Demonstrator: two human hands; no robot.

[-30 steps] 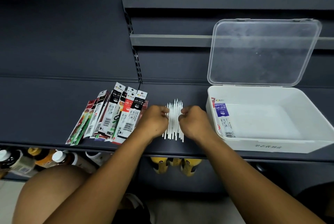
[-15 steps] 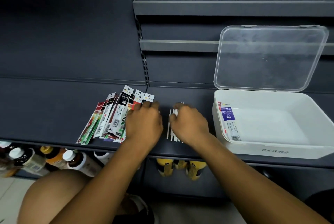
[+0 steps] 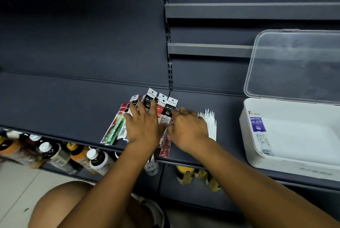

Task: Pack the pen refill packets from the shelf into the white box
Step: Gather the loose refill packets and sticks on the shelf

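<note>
The pen refill packets (image 3: 117, 126) lie fanned on the shelf (image 3: 64, 102). The left hand (image 3: 142, 126) presses on them with straight, spread fingers. The right hand (image 3: 187, 128) touches their right edge, its grip blurred. One packet (image 3: 257, 126) lies in the white box (image 3: 287, 165).

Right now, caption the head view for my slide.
Left hand flat on fanned pen refill packets, right hand alongside; white plastic box open.

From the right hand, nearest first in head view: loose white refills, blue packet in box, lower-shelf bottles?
1. Loose white refills, just right of the right hand.
2. Blue packet, inside white box, farther right.
3. Bottles, below, far left.
</note>
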